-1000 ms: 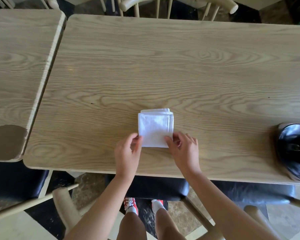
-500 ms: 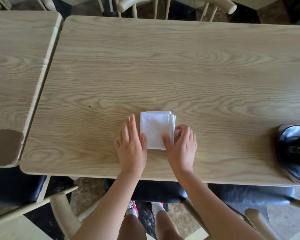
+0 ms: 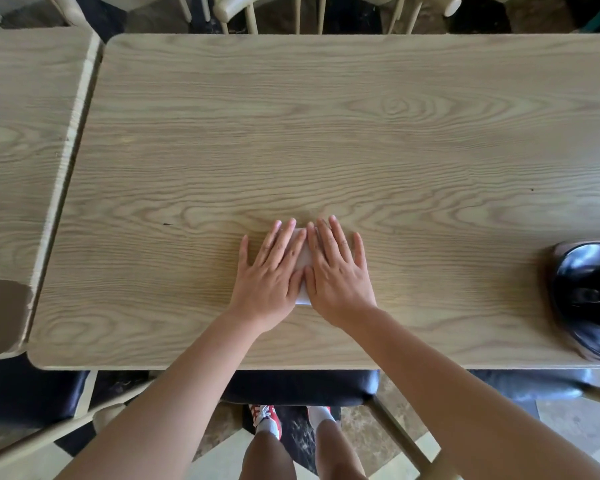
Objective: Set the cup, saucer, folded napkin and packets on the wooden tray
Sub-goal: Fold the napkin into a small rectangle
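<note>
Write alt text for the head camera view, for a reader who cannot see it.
Both hands, left hand and right hand, lie flat side by side on a white folded napkin, nearly covering it, on a light wooden table. A glossy black object sits at the table's right edge, partly out of frame.

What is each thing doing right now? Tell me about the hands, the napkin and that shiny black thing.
Left hand: open, flat, pressing on the napkin.
Right hand: open, flat, pressing on the napkin.
White folded napkin: lying flat on the table, mostly covered by both hands.
Light wooden table: bearing the napkin.
Glossy black round object: resting at the table's right edge, partly out of view.
</note>
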The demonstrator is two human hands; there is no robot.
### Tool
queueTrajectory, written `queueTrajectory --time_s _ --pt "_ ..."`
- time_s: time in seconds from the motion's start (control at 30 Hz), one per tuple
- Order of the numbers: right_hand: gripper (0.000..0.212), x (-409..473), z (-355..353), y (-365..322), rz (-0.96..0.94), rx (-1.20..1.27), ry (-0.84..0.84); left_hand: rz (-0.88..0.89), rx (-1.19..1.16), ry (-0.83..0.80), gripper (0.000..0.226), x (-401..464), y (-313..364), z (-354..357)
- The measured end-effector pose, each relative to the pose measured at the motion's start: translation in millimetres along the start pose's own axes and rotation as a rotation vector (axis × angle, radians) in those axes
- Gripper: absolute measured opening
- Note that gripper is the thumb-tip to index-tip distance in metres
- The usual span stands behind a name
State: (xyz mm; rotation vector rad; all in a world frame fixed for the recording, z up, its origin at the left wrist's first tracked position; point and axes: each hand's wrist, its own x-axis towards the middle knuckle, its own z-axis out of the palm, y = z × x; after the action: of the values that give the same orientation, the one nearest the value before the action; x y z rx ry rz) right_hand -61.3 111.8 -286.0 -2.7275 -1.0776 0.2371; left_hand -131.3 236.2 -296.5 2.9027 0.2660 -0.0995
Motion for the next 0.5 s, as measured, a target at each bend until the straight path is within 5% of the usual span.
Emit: queueTrajectory --time_s 0.5 --pt "0.058 -29 -6 35 -0.297 -0.089 -0.077 0.08 0.067 -0.051 0.069 -34 7 -8"
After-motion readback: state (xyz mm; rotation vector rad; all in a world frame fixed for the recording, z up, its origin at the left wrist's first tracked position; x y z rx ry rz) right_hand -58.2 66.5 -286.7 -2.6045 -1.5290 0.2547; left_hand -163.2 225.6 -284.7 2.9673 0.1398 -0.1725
